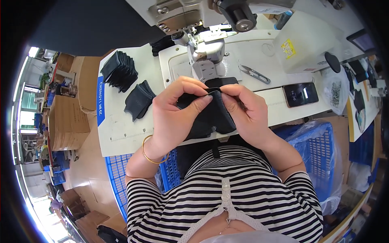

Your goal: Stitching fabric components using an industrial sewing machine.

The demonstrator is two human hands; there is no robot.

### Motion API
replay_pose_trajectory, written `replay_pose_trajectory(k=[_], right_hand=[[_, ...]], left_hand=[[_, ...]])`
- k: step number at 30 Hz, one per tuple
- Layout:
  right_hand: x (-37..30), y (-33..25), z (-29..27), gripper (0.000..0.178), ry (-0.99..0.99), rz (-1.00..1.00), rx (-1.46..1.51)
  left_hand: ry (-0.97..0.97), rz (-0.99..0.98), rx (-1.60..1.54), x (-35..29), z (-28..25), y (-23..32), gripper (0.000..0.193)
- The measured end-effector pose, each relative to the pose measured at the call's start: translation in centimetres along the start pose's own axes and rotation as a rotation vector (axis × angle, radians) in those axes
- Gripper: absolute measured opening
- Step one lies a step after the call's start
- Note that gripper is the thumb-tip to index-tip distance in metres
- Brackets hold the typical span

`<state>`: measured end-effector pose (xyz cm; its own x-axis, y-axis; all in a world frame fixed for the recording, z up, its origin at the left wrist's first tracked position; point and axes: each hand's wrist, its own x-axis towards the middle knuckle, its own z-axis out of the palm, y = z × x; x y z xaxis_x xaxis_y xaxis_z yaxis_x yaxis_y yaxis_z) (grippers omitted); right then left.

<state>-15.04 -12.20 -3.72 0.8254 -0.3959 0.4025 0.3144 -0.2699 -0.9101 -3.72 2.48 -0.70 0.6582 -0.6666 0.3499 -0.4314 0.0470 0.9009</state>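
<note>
Between my two hands hangs a black fabric piece, held by its upper edge just in front of the sewing machine. My left hand pinches the edge between thumb and fingers. Close beside it, my right hand pinches the same edge from the other side. The cloth looks folded or layered, and its lower part falls over the table's front edge. To the left lie a tall stack of dark cut pieces and a smaller stack on the white table.
Thread snips and a phone lie on the right of the table. Farther right hangs a clear plastic bag. Blue plastic baskets stand below the table on both sides. Cardboard boxes are at the left.
</note>
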Motion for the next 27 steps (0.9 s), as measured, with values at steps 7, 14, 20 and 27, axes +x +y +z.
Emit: replay_pose_trajectory(k=[7, 14, 20, 27], right_hand=[[-0.2, 0.1, 0.0, 0.012, 0.014, 0.004, -0.002], [-0.2, -0.3, 0.4, 0.010, 0.074, -0.011, -0.026], [0.2, -0.3, 0.4, 0.010, 0.104, -0.092, -0.097], [0.3, -0.3, 0.6, 0.011, 0.091, -0.088, -0.084]], left_hand=[[0.032, -0.050, -0.086, 0.1, 0.4, 0.1, 0.013], [0.051, -0.048, -0.076, 0.0, 0.8, 0.5, 0.013], [0.028, -0.130, -0.050, 0.6, 0.5, 0.6, 0.013], [-0.042, -0.081, -0.058, 0.7, 0.0, 0.6, 0.012]])
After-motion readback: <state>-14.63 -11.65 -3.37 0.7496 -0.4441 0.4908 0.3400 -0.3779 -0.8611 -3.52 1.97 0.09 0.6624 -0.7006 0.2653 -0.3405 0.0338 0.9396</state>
